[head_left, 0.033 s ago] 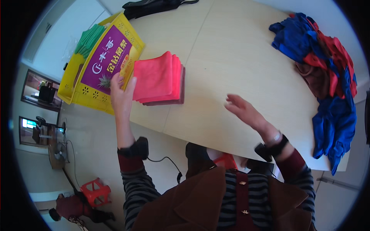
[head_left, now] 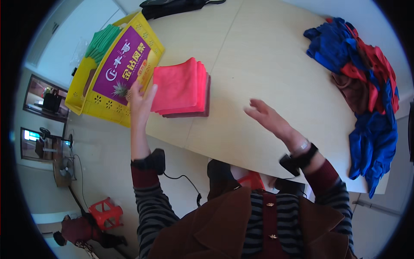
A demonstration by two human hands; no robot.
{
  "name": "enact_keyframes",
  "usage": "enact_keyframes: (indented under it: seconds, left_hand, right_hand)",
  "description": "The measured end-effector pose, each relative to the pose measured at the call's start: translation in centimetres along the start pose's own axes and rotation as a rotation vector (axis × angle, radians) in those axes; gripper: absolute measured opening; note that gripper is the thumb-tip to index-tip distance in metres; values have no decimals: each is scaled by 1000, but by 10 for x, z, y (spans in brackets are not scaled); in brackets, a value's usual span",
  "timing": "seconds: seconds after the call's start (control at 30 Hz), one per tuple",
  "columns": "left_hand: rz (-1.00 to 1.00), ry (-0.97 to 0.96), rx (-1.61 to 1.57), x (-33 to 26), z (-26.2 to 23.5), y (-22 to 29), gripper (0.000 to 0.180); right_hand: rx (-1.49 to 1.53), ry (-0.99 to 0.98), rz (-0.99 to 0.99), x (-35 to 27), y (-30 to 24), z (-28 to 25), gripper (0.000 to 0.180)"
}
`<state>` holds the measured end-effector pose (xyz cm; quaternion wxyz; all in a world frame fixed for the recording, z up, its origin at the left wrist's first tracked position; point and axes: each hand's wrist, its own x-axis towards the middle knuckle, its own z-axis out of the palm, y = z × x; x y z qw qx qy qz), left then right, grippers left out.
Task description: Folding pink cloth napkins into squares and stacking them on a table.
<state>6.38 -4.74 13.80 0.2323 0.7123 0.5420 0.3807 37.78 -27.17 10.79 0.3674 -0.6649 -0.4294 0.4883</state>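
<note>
A stack of folded pink cloths (head_left: 174, 86) lies on the table, with a folded brown cloth (head_left: 189, 115) showing at its bottom. Between this stack and the yellow crate (head_left: 103, 110) is my left hand (head_left: 141, 101). Its fingers and thumb are apart, the thumb close to the stack's left edge; I cannot tell whether it touches. My right hand (head_left: 269, 118) hovers over the bare tabletop to the right of the stack, fingers loosely spread and slightly bent, holding nothing. Folded green cloths (head_left: 102, 42) stand inside the crate.
Blue and red cloths (head_left: 330, 49) lie heaped along the table's right side, with a brown cloth (head_left: 351, 88) among them. A black bag (head_left: 177, 7) rests at the far edge. On the floor at lower left are a red stool (head_left: 105, 213) and another person (head_left: 82, 228).
My right hand has shifted slightly left and away from me. My left hand keeps about its place beside the stack. The whole view has moved a little; the cloths stay as they were.
</note>
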Motion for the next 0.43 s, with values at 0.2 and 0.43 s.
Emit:
enact_keyframes:
  seconds: [0.2, 0.43]
  left_hand:
    - [-349, -610, -432, 47, 36, -66, 74]
    - [-439, -564, -1253, 62, -14, -85, 82]
  right_hand:
    - [24, 22, 140, 110, -69, 69, 111]
    - [332, -192, 438, 147, -48, 90, 113]
